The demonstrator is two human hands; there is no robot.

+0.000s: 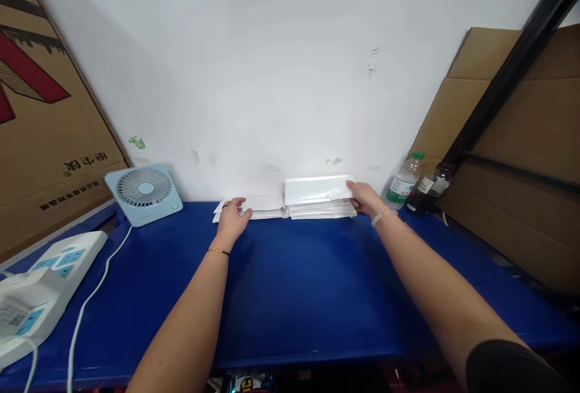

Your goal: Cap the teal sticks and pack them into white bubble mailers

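Two low piles of flat white packets lie side by side at the table's back edge, against the wall. My left hand (pixel 233 216) rests at the outer end of the left pile (pixel 265 208), its thumb and fingers apart. My right hand (pixel 365 196) pinches the right end of a white flat packet (pixel 317 189), thumb in front. That packet is tilted up above the right pile (pixel 319 210), its face shiny like plastic film. What the packets contain cannot be made out. The fingers behind the raised packet are mostly hidden.
A light blue fan (pixel 145 188) and a white power strip (pixel 75 254) with cords are on the left. A green-capped water bottle (pixel 405 181) and a dark-filled bottle (pixel 428 192) stand right of my right hand. Cardboard (pixel 521 169) and a black metal bar (pixel 502 66) border the blue table (pixel 308 296).
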